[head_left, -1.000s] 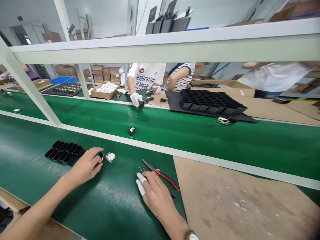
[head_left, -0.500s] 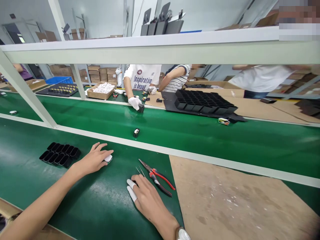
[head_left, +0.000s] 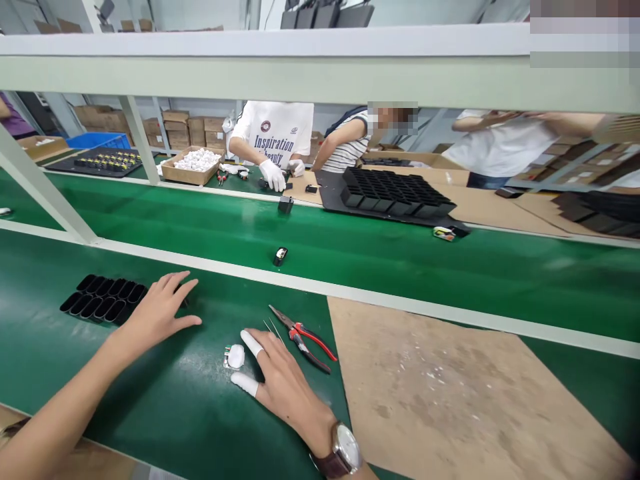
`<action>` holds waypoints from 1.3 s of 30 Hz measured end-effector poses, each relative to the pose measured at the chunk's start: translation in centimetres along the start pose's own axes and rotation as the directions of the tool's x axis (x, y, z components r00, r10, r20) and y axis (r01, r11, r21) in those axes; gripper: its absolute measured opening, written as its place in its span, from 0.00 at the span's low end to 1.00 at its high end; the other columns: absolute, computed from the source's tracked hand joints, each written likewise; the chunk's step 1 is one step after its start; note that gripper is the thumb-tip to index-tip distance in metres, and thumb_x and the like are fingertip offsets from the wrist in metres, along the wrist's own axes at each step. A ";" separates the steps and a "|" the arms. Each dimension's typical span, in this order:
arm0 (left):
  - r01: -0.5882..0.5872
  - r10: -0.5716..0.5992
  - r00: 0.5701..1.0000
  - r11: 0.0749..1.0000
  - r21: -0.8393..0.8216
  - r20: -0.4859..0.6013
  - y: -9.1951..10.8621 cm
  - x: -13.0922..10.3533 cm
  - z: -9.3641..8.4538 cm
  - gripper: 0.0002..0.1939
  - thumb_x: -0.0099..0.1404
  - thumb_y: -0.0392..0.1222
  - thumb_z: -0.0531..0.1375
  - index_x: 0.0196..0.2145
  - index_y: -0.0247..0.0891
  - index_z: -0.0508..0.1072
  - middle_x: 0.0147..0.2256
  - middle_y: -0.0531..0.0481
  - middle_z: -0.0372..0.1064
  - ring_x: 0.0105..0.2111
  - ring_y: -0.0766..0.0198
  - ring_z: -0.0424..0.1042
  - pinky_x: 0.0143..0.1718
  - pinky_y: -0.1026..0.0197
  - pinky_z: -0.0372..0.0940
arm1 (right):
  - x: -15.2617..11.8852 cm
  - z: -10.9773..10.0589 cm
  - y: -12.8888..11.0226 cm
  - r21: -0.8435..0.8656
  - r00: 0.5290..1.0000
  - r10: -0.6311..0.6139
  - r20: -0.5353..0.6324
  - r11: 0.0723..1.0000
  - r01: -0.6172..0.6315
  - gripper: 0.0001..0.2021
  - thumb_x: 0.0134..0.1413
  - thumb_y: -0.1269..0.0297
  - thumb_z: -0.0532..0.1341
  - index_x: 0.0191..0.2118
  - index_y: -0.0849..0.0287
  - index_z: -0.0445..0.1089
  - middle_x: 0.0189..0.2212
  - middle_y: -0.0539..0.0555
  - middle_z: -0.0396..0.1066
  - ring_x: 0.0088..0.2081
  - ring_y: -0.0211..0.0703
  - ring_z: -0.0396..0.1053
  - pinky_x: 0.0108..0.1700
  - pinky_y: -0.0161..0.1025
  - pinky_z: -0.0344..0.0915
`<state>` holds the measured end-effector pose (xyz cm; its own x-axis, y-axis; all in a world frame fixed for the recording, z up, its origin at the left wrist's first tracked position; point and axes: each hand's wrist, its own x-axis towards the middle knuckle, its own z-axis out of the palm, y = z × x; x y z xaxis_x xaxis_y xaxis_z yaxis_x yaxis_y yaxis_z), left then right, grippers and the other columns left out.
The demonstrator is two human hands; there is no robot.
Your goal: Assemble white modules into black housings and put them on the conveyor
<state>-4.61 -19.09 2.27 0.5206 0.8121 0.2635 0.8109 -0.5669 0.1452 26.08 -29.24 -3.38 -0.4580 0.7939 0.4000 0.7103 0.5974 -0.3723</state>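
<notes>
A small white round piece on a little circuit board (head_left: 235,357) lies on the green bench. My right hand (head_left: 287,383) is just right of it, white finger covers on thumb and forefinger, which are spread apart beside the piece. My left hand (head_left: 157,310) hovers open, fingers spread, by two rows of black oval cups (head_left: 103,297), covering some of them. Red-and-black long-nose pliers (head_left: 303,340) lie beyond my right hand. Thin metal tweezer tips (head_left: 273,328) show next to them; their rest is hidden behind the hand.
A brown board (head_left: 425,387) covers the bench at right. Past a pale rail (head_left: 215,270) runs a green belt (head_left: 210,223) carrying a small black case (head_left: 281,256) and a black cup (head_left: 285,204). A shelf beam (head_left: 300,83) crosses overhead. Co-workers sit opposite, one wearing white gloves (head_left: 273,175).
My left hand has let go of the white piece, now on the bench, and drawn back left. My right hand has opened beside it. The gloved co-worker has released a black cup onto the belt.
</notes>
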 end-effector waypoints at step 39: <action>0.080 0.058 0.982 0.740 -0.668 0.181 3.3 -1.2 5.0 0.45 0.69 0.33 0.62 0.75 0.49 0.46 0.67 0.41 0.64 0.68 0.47 0.63 0.70 0.38 0.60 | 1.5 0.9 0.1 -0.005 0.995 0.077 -0.066 0.997 -0.077 0.25 0.71 0.72 0.55 0.69 0.60 0.54 0.51 0.62 0.72 0.49 0.55 0.70 0.49 0.55 0.76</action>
<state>-1.27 -21.25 -2.38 0.6064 0.7896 0.0940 0.4633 -0.4469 0.7653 24.99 -27.87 -3.59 -0.3661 0.8282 0.4244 0.7465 0.5336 -0.3975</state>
